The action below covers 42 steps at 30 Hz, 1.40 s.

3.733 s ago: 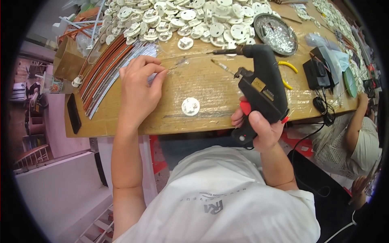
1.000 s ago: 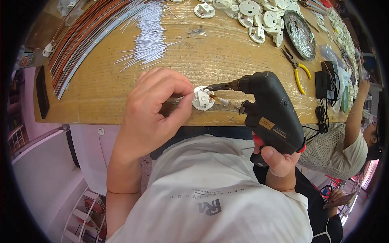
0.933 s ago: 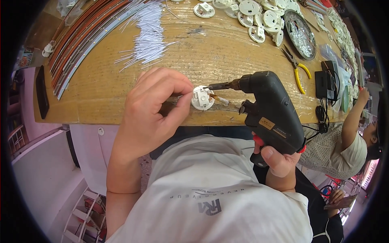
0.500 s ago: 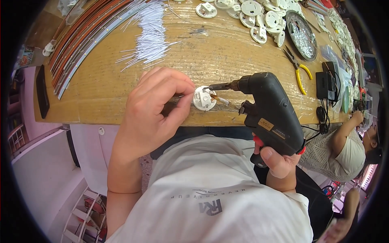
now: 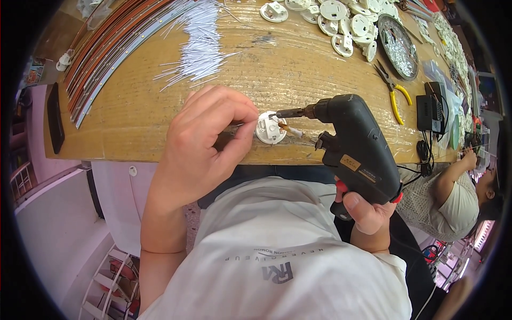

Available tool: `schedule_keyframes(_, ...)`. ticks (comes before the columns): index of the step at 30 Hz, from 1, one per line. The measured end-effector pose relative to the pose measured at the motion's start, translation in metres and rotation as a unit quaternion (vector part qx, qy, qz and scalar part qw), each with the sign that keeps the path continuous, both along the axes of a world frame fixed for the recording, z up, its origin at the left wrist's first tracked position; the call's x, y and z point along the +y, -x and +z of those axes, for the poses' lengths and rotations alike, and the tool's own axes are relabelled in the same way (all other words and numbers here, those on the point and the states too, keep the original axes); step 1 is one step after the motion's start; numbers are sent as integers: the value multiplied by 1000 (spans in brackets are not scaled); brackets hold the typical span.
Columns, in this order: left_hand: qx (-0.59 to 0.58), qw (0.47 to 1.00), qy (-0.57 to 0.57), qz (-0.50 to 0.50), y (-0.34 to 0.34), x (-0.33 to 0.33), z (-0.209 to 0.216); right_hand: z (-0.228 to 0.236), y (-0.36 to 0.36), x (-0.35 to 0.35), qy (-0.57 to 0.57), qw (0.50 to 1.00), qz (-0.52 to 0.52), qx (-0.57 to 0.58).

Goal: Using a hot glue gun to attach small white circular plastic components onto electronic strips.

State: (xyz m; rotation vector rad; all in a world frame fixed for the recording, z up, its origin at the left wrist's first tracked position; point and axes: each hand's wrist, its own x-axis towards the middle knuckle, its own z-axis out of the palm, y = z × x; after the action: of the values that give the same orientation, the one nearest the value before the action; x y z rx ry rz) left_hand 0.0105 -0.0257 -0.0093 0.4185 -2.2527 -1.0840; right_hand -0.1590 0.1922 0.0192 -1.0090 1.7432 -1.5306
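At the near edge of the wooden workbench [image 5: 298, 69], the left hand [image 5: 205, 141] is curled, thumb and fingertips pinched against the left rim of a small white round part [image 5: 270, 129] that lies flat on the bench top. What sits under the palm is hidden; a thin dark piece shows between the fingers, too shadowed to identify. The right hand [image 5: 368, 213] is closed around the grip of a black pistol-shaped power tool [image 5: 354, 146]; most of the fingers are behind the handle, and only the thumb and part of the palm show. A red trigger edge peeks out beside the thumb. The tool's metal tip touches the top of the white part, though the exact contact point is too small to resolve. A short brownish stub [image 5: 290, 130] lies just to the right of the part, under the tool's barrel; its nature is unclear.

Farther out: a fan of thin white wires [image 5: 200, 45], long curved strips in orange and grey [image 5: 114, 48] cut off at the upper left rim, a heap of similar white round parts [image 5: 346, 21] cut off at the top edge, a round metal tray [image 5: 399, 47] with glinting contents, yellow-handled pliers [image 5: 394, 88], and a black box [image 5: 429, 109] with a cord. Another person [image 5: 458, 192] sits at the right, partly cropped.
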Motion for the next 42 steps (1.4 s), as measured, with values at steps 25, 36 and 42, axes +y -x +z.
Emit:
schedule_keyframes(25,-28,1000,7,-12,-1,-2,3,9,-2,5,-26,994,-47,-90)
schedule_keyframes(36,-6,1000,-2,3,1,2,2,3,-3,9,14,990,-47,-133)
schedule_keyframes(42,-12,1000,2,-6,-1,3,4,-1,-10,4,-1,988,-56,-141)
